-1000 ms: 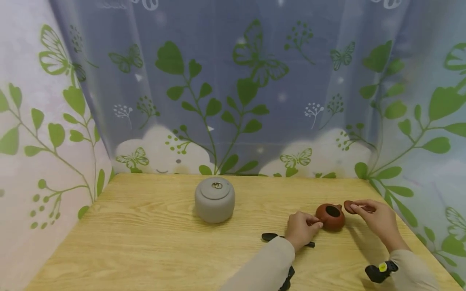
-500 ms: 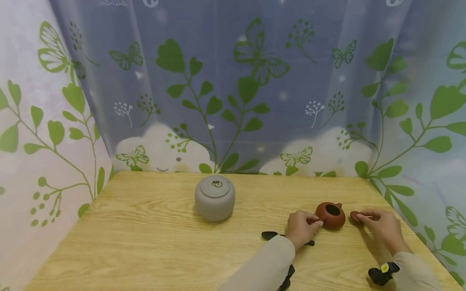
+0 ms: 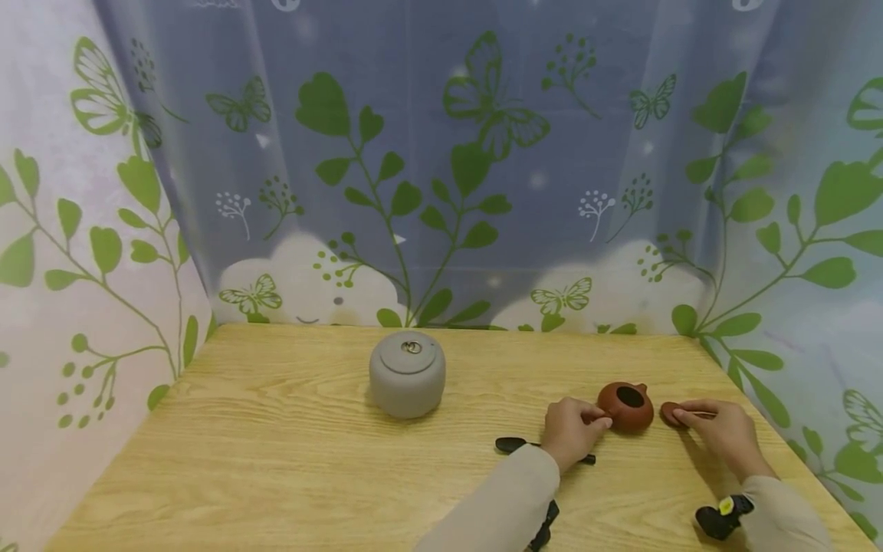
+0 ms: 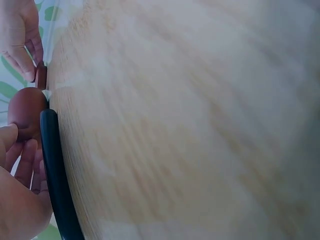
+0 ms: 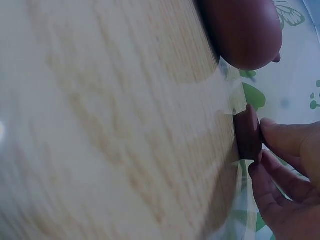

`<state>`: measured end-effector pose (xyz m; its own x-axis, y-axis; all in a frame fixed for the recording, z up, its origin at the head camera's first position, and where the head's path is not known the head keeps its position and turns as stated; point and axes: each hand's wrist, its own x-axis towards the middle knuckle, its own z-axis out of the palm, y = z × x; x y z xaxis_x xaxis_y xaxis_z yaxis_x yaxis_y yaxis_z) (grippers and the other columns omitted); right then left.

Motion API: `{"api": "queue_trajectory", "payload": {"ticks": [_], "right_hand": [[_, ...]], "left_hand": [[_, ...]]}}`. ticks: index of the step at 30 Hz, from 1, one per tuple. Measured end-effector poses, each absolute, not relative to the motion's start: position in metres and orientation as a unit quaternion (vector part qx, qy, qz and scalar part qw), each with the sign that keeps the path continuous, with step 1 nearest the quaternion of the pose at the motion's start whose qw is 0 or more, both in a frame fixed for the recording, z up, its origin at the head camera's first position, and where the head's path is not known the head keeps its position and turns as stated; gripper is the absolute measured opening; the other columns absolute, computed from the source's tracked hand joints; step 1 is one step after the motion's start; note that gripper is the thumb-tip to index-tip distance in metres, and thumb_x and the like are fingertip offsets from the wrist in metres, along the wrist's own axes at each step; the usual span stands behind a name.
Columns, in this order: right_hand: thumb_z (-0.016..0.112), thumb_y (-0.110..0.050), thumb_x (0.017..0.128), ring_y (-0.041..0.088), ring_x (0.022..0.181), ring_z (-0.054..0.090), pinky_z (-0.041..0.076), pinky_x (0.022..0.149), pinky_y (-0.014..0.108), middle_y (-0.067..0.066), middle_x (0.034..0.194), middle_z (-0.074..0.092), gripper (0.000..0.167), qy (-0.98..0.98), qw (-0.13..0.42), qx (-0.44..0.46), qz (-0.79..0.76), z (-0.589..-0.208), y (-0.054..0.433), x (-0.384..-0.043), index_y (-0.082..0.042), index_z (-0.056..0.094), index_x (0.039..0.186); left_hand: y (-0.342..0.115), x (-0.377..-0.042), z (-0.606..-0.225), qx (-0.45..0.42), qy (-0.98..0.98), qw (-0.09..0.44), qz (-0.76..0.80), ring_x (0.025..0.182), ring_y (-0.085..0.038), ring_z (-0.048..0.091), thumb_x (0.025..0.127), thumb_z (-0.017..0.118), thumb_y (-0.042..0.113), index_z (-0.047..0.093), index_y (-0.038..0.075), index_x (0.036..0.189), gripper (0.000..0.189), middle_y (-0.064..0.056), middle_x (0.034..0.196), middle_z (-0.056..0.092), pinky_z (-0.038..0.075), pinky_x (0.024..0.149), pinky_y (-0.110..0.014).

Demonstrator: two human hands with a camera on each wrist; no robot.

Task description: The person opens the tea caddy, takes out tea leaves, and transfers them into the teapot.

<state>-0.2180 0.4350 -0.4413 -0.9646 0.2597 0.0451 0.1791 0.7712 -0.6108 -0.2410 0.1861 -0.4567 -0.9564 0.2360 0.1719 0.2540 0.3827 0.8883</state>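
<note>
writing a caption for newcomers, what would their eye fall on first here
Probably the reddish-brown teapot, open-topped on the right side of the table, pinched by the left hand while the right hand holds the lid beside it. Next, likely the grey jar nearer the table's middle, toward the back. Behind them, the leaf-and-butterfly backdrop fills the upper head view.

Left arm [image 3: 493, 502], sleeved, extends far and right; left grip [image 3: 569, 434] pinches, thumb [image 4: 7, 135] opposed to fingers [image 4: 27, 165]. Right arm [image 3: 786, 517], sleeved, extends far and left; right grip [image 3: 726, 435], apart from the other, likewise pinches.
</note>
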Motion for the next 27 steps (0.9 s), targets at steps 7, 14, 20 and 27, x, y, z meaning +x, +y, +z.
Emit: {"api": "queue_trajectory", "payload": {"ticks": [7,14,20,27], "right_hand": [[0.060,-0.038,0.095,0.051,0.108,0.052,0.046,0.081,0.054,0.031,0.117,0.060,0.052,-0.946,0.062,-0.103,0.301,-0.439,0.428,-0.217,0.008,0.064,0.118],[0.052,-0.038,0.099,0.056,0.111,0.048,0.043,0.084,0.062,0.039,0.125,0.050,0.055,-0.955,0.096,-0.048,0.276,-0.420,0.410,-0.221,0.009,0.055,0.128],[0.051,-0.039,0.099,0.054,0.118,0.045,0.043,0.092,0.061,0.039,0.132,0.044,0.057,-0.945,0.100,-0.024,0.309,-0.403,0.385,-0.226,0.007,0.050,0.133],[0.053,-0.040,0.098,0.051,0.124,0.040,0.040,0.099,0.059,0.037,0.136,0.042,0.059,-0.937,0.092,0.008,0.336,-0.386,0.352,-0.233,0.005,0.048,0.136]], "left_hand": [[0.184,-0.239,-0.454,-0.138,-0.839,-0.012,-0.527,0.076,0.000,0.059,0.083,0.077,0.024,0.080,0.019,0.090,0.009,0.011,0.089,0.071,0.047,0.064,-0.017],[0.166,-0.242,-0.437,-0.165,-0.846,-0.044,-0.505,0.106,-0.011,0.062,0.083,0.076,0.035,0.074,0.021,0.111,0.032,0.010,0.113,0.068,0.052,0.081,-0.025],[0.140,-0.250,-0.420,-0.202,-0.853,-0.035,-0.480,0.119,-0.016,0.055,0.085,0.073,0.040,0.066,0.023,0.125,0.044,0.007,0.128,0.060,0.049,0.093,-0.031],[0.102,-0.264,-0.399,-0.229,-0.870,0.018,-0.436,0.125,-0.020,0.050,0.084,0.072,0.045,0.060,0.021,0.132,0.055,0.003,0.134,0.056,0.040,0.104,-0.039]]}}
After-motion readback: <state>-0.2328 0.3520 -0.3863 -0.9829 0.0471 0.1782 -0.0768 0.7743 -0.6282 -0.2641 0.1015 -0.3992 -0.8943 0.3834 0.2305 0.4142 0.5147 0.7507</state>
